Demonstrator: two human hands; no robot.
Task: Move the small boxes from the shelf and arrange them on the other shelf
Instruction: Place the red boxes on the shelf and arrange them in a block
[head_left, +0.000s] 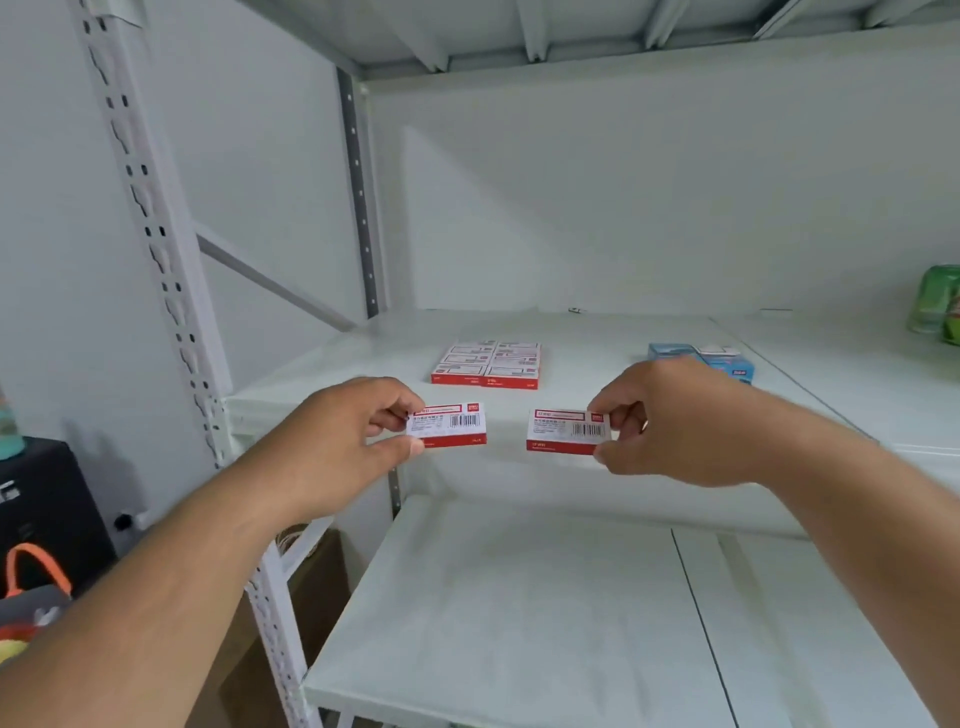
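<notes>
Carry step: left hand and right hand each pinch 1 small box, left box and right box; next, set both beside stack at 12 o'clock on upper shelf.

White metal upper shelf: flat block of red-and-white small boxes mid-depth, light-blue boxes to its right, green packets far right. Lower white shelf bare.

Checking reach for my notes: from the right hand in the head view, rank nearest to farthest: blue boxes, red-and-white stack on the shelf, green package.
1. Blue cardboard boxes, just behind the right hand.
2. Stack of red-and-white small boxes, back-left.
3. Green plastic package, far right.
</notes>
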